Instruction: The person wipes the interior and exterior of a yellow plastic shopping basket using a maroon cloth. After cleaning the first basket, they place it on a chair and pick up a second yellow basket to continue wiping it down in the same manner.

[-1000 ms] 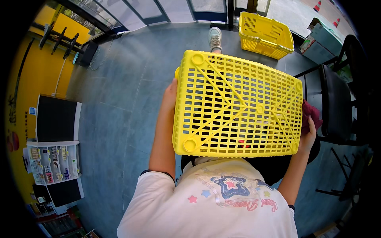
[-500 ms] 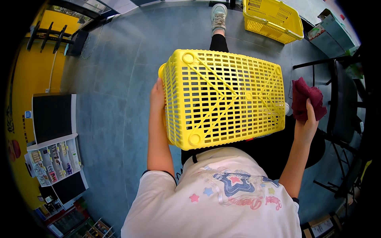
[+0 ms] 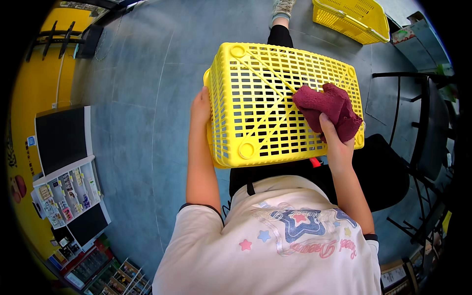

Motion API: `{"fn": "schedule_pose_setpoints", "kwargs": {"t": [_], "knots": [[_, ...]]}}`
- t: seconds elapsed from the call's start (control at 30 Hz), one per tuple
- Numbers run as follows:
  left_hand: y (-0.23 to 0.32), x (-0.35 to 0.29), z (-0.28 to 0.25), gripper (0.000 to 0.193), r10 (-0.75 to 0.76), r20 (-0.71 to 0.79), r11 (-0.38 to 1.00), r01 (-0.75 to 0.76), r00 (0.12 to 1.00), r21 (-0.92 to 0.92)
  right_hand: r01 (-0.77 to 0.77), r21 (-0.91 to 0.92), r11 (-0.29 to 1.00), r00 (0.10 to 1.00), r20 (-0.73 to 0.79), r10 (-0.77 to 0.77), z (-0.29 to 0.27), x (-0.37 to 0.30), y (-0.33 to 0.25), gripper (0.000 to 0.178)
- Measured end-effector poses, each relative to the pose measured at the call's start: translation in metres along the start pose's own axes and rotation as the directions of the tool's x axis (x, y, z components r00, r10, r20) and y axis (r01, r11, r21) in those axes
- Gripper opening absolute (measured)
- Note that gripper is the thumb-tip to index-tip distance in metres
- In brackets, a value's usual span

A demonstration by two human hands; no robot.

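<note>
Blue-grey tiled floor (image 3: pixel 130 128) spreads beneath a seated person, with a white-edged display stand (image 3: pixel 69 194) with black panels along the left side, a black padded metal-framed chair (image 3: pixel 430 130) at the right, and an empty yellow plastic basket (image 3: pixel 351 24) near the top. Over the person's lap, a rectangular yellow lattice-plastic basket (image 3: pixel 275 110) is held with its ribbed underside turned up, the left hand (image 3: pixel 200 107) curled around its left side. The right hand (image 3: pixel 337 142) pinches a crumpled maroon cloth (image 3: pixel 327 105), thumb on top, over the right part of that underside.
</note>
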State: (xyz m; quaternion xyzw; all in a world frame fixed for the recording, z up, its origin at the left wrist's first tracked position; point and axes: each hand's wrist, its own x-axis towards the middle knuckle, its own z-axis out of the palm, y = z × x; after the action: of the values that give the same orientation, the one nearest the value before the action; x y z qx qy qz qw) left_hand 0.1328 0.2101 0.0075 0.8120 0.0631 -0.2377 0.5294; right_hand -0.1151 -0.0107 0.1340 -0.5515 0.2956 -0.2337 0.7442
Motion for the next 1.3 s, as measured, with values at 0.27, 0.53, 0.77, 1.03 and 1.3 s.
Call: {"fn": "schedule_pose_setpoints", "kwargs": {"t": [0.27,0.53,0.77,1.03,1.3], "knots": [[0.108,-0.082,-0.040,0.034,0.550,0.020,0.834,-0.550,0.835,0.033,0.014,-0.093,0.996,0.997,0.080,-0.006,0.020,0.008,0.000,0.027],[0.151,-0.118,-0.021,0.027,0.667,0.544,0.493,-0.849,0.509,0.189,0.035,-0.093,0.995,0.995,0.091,-0.027,0.025,0.017,0.005,0.027],[0.145,-0.122,-0.009,0.029,0.657,0.558,0.469,-0.854,0.507,0.224,0.006,-0.087,0.996,0.997,0.074,0.000,0.020,0.016,0.004,0.027],[0.144,-0.130,-0.009,0.029,0.638,0.582,0.341,-0.863,0.504,0.373,0.001,-0.041,0.999,0.995,0.096,0.003,0.020,0.017,0.003,0.026],[0.143,-0.139,-0.006,0.030,0.710,0.566,0.189,-0.888,0.418,0.419,0.029,-0.044,0.999,0.994,0.105,-0.024,0.021,0.017,0.002,0.026]]}}
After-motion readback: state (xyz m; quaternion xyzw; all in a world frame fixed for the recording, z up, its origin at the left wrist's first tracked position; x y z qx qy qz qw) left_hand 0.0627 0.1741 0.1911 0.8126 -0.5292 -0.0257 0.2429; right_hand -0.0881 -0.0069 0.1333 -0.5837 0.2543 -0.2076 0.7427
